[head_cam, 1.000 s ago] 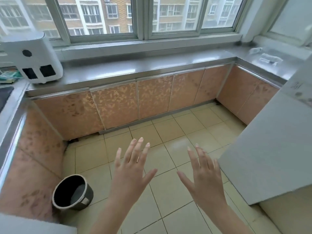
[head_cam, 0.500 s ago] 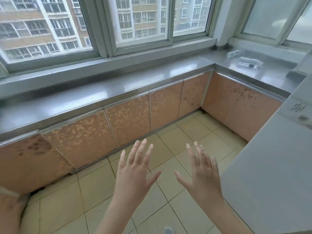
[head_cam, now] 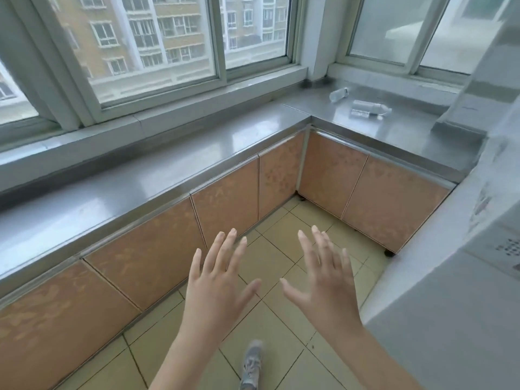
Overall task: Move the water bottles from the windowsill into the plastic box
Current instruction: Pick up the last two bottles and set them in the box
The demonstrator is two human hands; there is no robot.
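Two clear plastic water bottles lie on their sides on the steel windowsill counter (head_cam: 394,128) at the far right corner: a small one (head_cam: 338,94) near the window and a longer one (head_cam: 370,108) just in front of it. My left hand (head_cam: 218,288) and my right hand (head_cam: 326,282) are held out low over the tiled floor, fingers spread, holding nothing, far from the bottles. No plastic box is in view.
A long steel counter (head_cam: 157,178) on orange cabinet doors (head_cam: 225,215) runs under the windows and turns the corner. A large grey-white appliance (head_cam: 464,277) fills the right side. My shoe (head_cam: 251,364) shows on the tiled floor.
The view has swung right and nearer to the corner: the white appliance and black bucket at left are gone, and the bottles look larger. Both hands stay open in front.
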